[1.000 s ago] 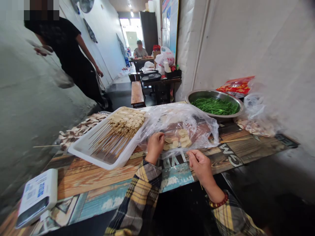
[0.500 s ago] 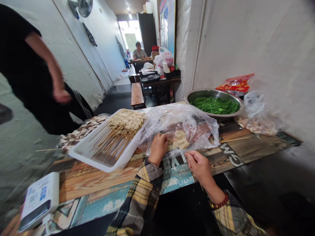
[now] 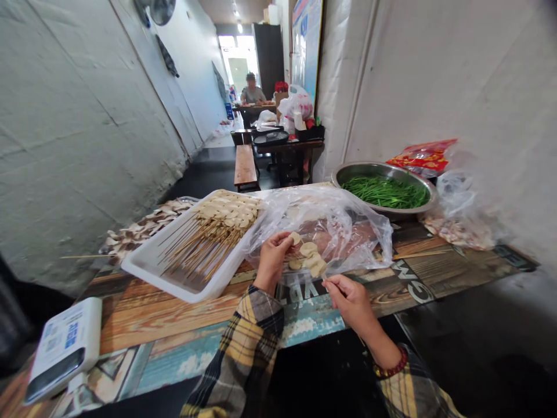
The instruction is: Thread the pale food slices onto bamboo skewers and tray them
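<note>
Between finger and thumb, my left hand (image 3: 272,260) pinches a round pale slice (image 3: 295,238). My right hand (image 3: 351,301) is closed on a thin skewer (image 3: 324,278), which slants up and left. Several pale slices (image 3: 314,264) are threaded at its far end, close to the loose one. Below and behind them spreads a clear plastic bag (image 3: 361,223); a pale slice (image 3: 295,264) lies on it. To the left, a white tray (image 3: 145,273) holds rows of loaded skewers (image 3: 230,210), with their bare sticks pointing towards me.
Sliced mushrooms (image 3: 143,223) lie left of the tray. A metal bowl of green chives (image 3: 385,191) and bagged food (image 3: 461,223) stand at the right. A white device (image 3: 65,348) sits at the front left. Far back, a person (image 3: 252,93) sits at a table.
My left hand has lifted a slice off the bag and brought it near the skewer tip. The skewer's slices have risen slightly. The person passing on the left has mostly left the view.
</note>
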Demonstrator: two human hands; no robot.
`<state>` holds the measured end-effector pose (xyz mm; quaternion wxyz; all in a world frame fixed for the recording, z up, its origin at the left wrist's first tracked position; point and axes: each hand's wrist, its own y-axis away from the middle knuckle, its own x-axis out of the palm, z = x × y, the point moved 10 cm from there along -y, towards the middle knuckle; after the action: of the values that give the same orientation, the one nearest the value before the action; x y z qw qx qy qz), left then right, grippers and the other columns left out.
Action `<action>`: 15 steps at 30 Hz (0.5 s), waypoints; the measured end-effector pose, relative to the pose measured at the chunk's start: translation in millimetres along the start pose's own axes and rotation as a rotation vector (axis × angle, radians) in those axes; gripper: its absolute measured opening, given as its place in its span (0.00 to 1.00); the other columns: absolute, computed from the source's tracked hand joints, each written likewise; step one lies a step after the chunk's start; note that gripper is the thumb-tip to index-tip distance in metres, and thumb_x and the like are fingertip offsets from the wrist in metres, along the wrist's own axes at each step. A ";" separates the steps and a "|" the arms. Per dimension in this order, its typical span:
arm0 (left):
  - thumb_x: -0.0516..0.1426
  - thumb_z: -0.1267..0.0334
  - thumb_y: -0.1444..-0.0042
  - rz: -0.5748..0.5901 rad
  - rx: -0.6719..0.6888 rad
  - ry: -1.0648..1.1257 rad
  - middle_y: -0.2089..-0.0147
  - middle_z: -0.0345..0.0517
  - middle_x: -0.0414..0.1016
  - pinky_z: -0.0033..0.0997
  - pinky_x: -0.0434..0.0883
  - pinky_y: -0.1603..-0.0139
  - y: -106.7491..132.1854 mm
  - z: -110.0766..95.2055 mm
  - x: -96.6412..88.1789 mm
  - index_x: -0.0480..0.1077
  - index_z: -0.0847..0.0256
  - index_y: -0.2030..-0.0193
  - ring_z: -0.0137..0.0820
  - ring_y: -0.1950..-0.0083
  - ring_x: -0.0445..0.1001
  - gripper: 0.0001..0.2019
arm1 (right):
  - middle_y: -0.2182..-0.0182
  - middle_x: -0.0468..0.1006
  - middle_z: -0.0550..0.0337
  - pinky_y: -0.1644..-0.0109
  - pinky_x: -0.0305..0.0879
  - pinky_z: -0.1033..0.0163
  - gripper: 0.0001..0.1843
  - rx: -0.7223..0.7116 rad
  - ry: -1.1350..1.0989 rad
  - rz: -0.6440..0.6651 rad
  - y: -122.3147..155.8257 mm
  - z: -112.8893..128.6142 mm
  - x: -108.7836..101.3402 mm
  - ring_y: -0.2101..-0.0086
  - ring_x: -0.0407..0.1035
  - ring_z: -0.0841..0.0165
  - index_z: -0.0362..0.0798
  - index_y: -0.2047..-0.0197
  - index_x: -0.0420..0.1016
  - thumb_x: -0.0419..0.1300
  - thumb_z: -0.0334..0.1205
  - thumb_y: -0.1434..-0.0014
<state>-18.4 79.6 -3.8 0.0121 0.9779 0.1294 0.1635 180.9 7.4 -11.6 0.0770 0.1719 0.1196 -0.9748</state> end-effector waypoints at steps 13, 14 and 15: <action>0.67 0.60 0.62 -0.025 0.045 0.040 0.74 0.39 0.74 0.26 0.70 0.69 0.6 -2.2 -3.3 0.68 0.63 0.70 0.26 0.74 0.74 0.16 | 0.85 0.69 0.65 0.74 0.59 0.68 0.15 -0.066 0.166 0.002 -1.9 6.4 3.5 0.81 0.64 0.71 0.47 0.70 0.76 0.54 0.44 0.38; 0.67 0.60 0.62 -0.026 0.046 0.038 0.74 0.39 0.74 0.26 0.70 0.69 0.9 -2.6 -3.4 0.68 0.63 0.70 0.26 0.74 0.74 0.16 | 0.85 0.69 0.65 0.74 0.59 0.68 0.15 -0.064 0.169 0.001 -1.9 6.5 3.3 0.81 0.65 0.70 0.47 0.70 0.76 0.53 0.44 0.38; 0.67 0.60 0.62 -0.027 0.047 0.036 0.74 0.39 0.74 0.26 0.70 0.70 1.3 -3.0 -3.5 0.68 0.63 0.70 0.27 0.74 0.74 0.15 | 0.85 0.69 0.65 0.74 0.59 0.68 0.15 -0.063 0.171 -0.001 -1.9 6.7 3.1 0.81 0.65 0.70 0.47 0.70 0.76 0.53 0.44 0.38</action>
<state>-22.2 77.3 -1.9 -0.0108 0.9730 0.1467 0.1780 175.5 7.1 -6.3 0.0713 0.2519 0.1563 -0.9524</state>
